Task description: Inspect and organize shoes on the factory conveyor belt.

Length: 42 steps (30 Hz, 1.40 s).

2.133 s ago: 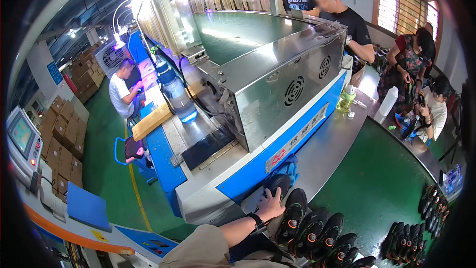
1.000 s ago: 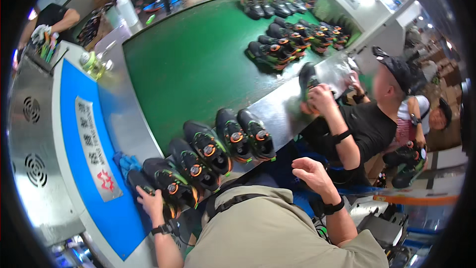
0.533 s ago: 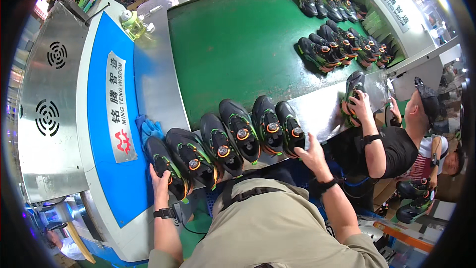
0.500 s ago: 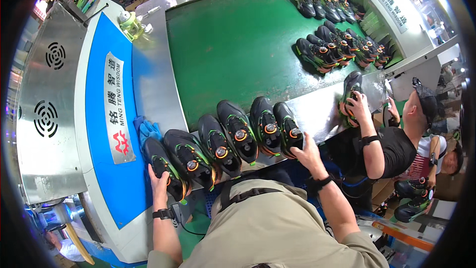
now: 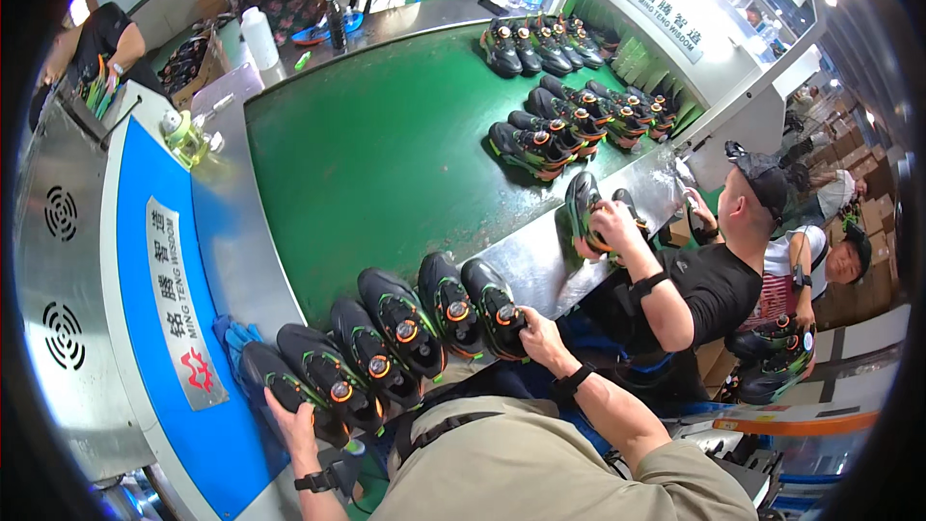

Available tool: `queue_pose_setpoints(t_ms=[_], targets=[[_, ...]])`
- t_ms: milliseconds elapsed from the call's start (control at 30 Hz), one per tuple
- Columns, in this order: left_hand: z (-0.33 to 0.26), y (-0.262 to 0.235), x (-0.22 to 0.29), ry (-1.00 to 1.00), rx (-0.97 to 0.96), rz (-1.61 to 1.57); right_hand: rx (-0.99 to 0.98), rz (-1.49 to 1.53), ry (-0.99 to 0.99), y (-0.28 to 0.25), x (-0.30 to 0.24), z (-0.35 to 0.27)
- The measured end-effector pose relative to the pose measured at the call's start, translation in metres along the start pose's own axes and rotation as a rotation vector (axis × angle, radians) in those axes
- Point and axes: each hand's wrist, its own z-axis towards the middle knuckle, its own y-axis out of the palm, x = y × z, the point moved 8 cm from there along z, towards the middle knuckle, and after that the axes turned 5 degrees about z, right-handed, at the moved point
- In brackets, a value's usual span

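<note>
Several black sneakers with orange and green trim stand side by side in a row on the near steel ledge, toes pointing away from me. My left hand (image 5: pixel 291 422) grips the heel end of the leftmost sneaker (image 5: pixel 268 367), thumb on the near side; some of its fingers are hidden. At the other end, my right hand (image 5: pixel 546 341) is closed around the heel of the rightmost sneaker (image 5: pixel 490 294). Between them, the middle sneakers (image 5: pixel 394 304) touch or nearly touch one another. A blue glove (image 5: pixel 236 336) lies by the leftmost sneaker's toe.
Beyond the ledge is a green conveyor belt (image 5: pixel 376 154), with more sneakers (image 5: pixel 540 140) grouped at its far right. Close on my right, a co-worker in black (image 5: pixel 709 289) handles another sneaker (image 5: pixel 582 203). A blue-and-white machine panel (image 5: pixel 154 328) borders the left side.
My view has shifted, so the belt and row sit lower and further left. Both hands stay at the row's ends, and the sneakers look slightly closer together. The co-worker's hand has moved along the ledge.
</note>
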Motion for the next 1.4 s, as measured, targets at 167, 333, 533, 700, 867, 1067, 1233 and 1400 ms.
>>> queue_pose_setpoints(t_ms=[167,333,533,700,867,1067,1233,1400], targets=[[0.007,0.003,0.004,-0.218,-0.086,-0.060,-0.263,-0.160,-0.118,-0.046,-0.031,0.043],[0.022,-0.004,-0.020,-0.233,0.039,0.171,0.165,-0.160,-0.066,-0.198,-0.079,0.180],[0.030,0.002,-0.008,-0.135,0.264,0.685,0.313,-0.500,-0.337,-0.267,-0.045,0.337],[0.015,0.015,0.039,-0.130,0.269,0.803,0.191,-0.546,-0.262,-0.234,-0.013,0.405],[0.009,0.021,0.067,-0.152,0.276,0.791,0.239,-0.789,-0.136,-0.216,-0.035,0.416],[0.012,0.024,0.069,-0.130,0.270,0.797,0.250,-0.737,-0.158,-0.210,-0.059,0.449],[0.011,0.028,0.074,-0.177,0.256,0.781,0.334,-0.608,-0.232,-0.185,-0.112,0.506],[0.016,0.030,0.073,-0.234,0.239,0.838,0.461,-0.560,-0.214,-0.174,-0.144,0.572]])
